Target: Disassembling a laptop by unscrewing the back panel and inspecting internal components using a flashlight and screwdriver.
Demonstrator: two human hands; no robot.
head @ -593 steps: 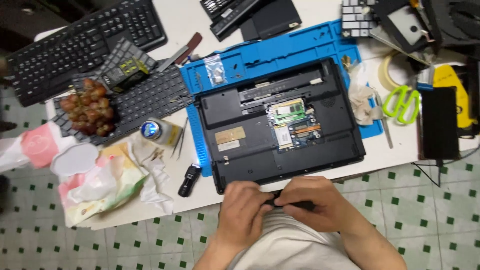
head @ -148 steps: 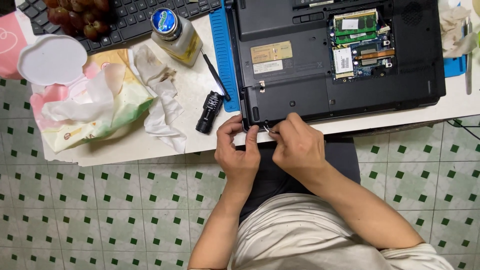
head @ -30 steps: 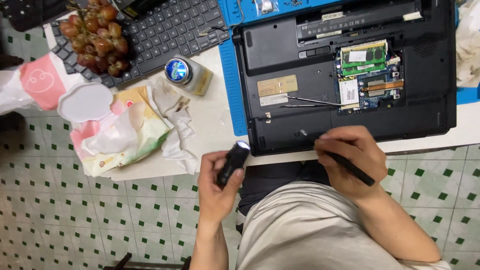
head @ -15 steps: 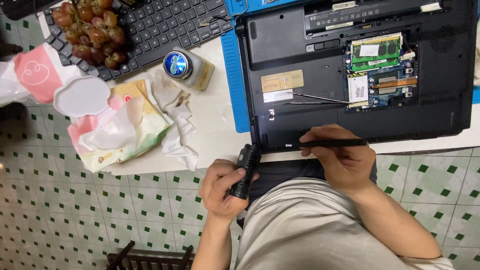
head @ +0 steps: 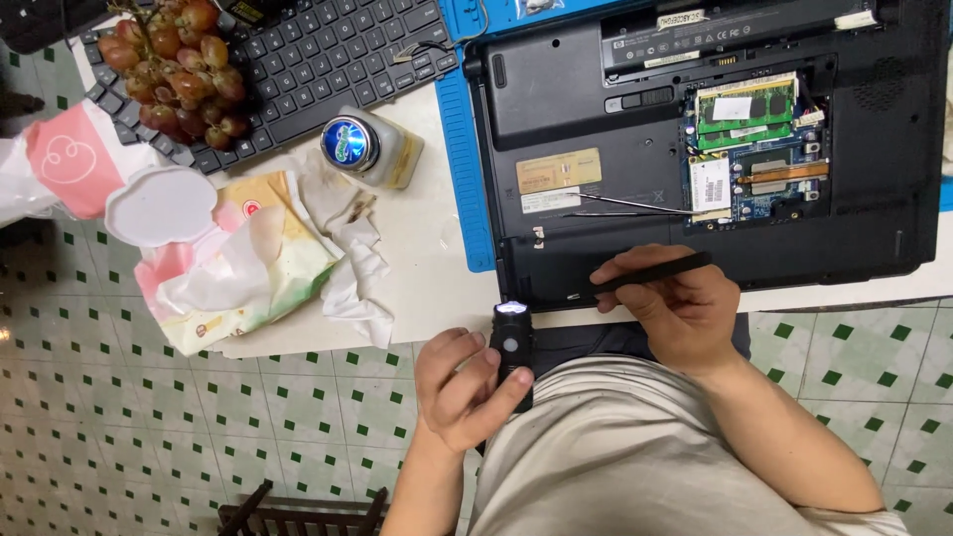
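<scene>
Both hands hover at the near edge of the table (head: pixel 437 268), well apart from each other and each closed on its own tool. The left hand (head: pixel 459 389) sits just off the table edge, over the green-and-white tiled floor (head: pixel 298 427), with its fingers wrapped around a small black flashlight (head: pixel 512 342); the thumb lies along the barrel, and the lit head points up toward the table edge. The right hand (head: pixel 680 310) rests at the near edge of an opened black laptop (head: pixel 715 149) that lies bottom-up on the table, and it pinches a slim black stick-like tool (head: pixel 650 274) between thumb and fingers; the tool lies almost level, its tip toward the laptop's near left corner. Whether the tip touches the case cannot be told. The laptop fills the right part of the table, over a blue work mat (head: pixel 459 169) whose strip shows along its left side. An open bay on the underside shows green circuit boards (head: pixel 747 107), and thin metal tweezers (head: pixel 635 206) lie across the case beside two pale labels. Left of the mat, near the middle of the table, a small bottle with a blue cap (head: pixel 369 149) lies on its side. Crumpled tissues and a wet-wipe pack (head: pixel 248 263) spread over the near left corner, with a white round lid (head: pixel 159 205) just beside them. At the far left edge a black keyboard (head: pixel 328 60) carries a bunch of red grapes (head: pixel 179 65).
</scene>
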